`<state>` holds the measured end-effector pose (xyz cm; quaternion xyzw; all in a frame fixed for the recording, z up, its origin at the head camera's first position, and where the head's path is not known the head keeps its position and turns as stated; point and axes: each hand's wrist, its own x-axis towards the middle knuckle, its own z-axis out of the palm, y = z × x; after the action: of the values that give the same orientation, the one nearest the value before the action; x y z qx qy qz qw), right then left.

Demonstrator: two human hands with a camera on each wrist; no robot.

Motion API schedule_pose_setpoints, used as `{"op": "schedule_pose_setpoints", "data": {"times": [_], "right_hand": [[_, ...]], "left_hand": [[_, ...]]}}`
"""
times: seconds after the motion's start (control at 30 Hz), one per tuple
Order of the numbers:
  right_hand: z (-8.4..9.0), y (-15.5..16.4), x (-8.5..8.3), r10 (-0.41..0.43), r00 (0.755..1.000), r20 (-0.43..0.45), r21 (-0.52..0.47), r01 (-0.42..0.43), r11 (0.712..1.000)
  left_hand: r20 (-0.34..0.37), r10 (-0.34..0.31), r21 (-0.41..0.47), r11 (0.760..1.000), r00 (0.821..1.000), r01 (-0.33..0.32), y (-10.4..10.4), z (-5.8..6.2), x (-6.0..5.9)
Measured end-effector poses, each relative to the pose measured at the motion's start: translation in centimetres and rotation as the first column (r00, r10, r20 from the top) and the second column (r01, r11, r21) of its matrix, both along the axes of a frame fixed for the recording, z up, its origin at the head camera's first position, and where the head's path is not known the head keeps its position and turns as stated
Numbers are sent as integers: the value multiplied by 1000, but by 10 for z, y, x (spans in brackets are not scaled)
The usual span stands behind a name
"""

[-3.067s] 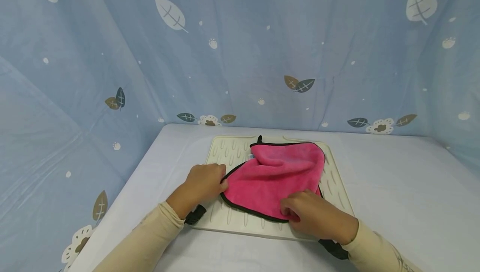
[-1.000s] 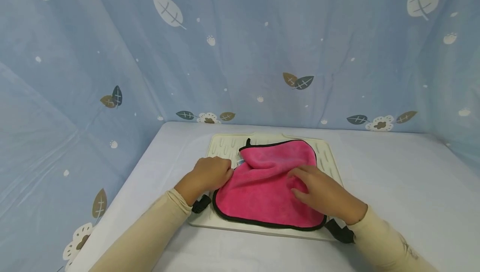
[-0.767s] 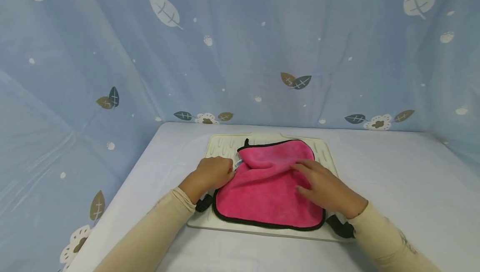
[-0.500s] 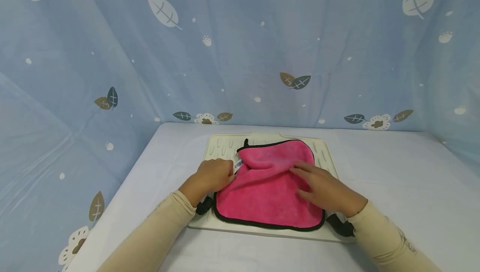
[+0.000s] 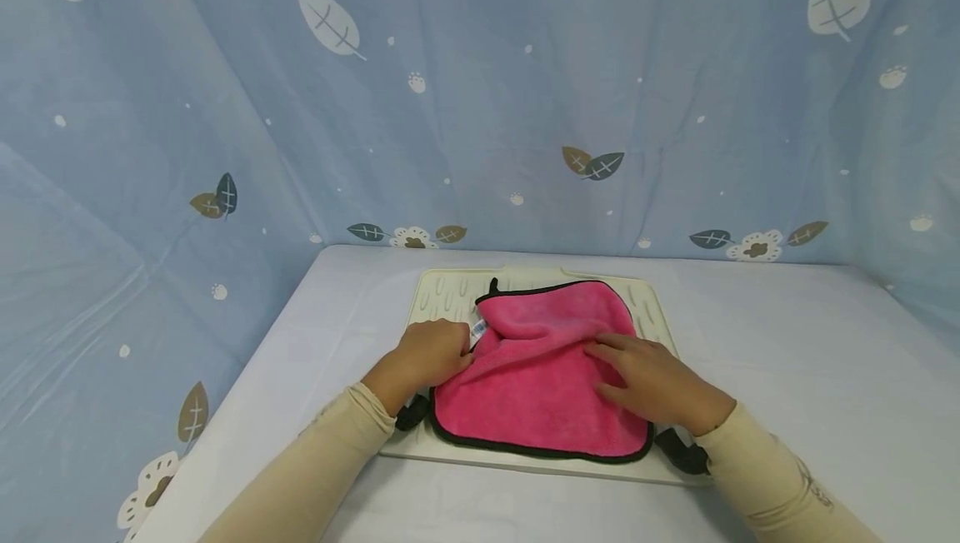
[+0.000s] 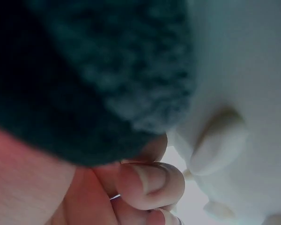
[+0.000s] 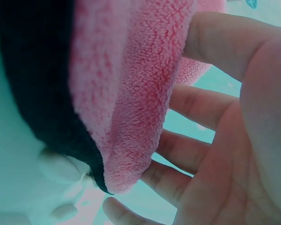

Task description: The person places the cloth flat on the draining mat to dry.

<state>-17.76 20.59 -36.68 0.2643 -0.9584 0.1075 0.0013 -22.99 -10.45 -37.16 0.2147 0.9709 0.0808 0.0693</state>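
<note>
Cloth: the pink cloth (image 5: 536, 376) with a black border lies on the cream mat (image 5: 450, 297). It covers most of the mat, and its far part is bunched into a fold.
Your left hand: your left hand (image 5: 423, 356) is at the left edge of the cloth, beside the small white label (image 5: 477, 328). Its fingers are curled, and in the left wrist view the fingertips (image 6: 150, 185) are bent just under the dark edge of the cloth. I think they pinch this edge, but that view is very close and blurred.
Your right hand: your right hand (image 5: 652, 381) rests flat on the right part of the cloth, with the fingers straight and a little spread, pointing to the fold. In the right wrist view the fingers (image 7: 201, 105) are stretched beside the pink pile and they close around nothing.
Mat: it has raised drop-shaped bumps and it lies on the white table (image 5: 787, 360), in the middle.
Surroundings: a blue curtain (image 5: 480, 93) with leaves and flowers hangs behind the table and at both sides.
Sleeves: both your arms wear cream sleeves (image 5: 300, 476).
</note>
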Motion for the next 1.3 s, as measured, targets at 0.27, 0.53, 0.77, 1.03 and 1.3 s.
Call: {"op": "schedule_pose_setpoints", "data": {"times": [0.27, 0.53, 0.77, 1.03, 1.3], "right_hand": [[0, -1, 1, -26, 1000, 9, 7, 26, 1000], [1, -2, 2, -26, 1000, -1, 13, 26, 1000], [1, -1, 2, -25, 1000, -1, 10, 25, 1000], [1, 0, 1, -8, 1000, -6, 0, 8, 1000], [6, 3, 2, -46, 998, 46, -12, 46, 999]], "left_hand": [[-2, -27, -8, 1000, 1000, 27, -1, 0, 0], [-57, -23, -17, 1000, 998, 22, -5, 6, 3], [-77, 66, -42, 997, 995, -70, -12, 20, 4], [-46, 92, -73, 993, 995, -95, -17, 24, 5], [-30, 125, -111, 986, 992, -128, -21, 18, 2]]}}
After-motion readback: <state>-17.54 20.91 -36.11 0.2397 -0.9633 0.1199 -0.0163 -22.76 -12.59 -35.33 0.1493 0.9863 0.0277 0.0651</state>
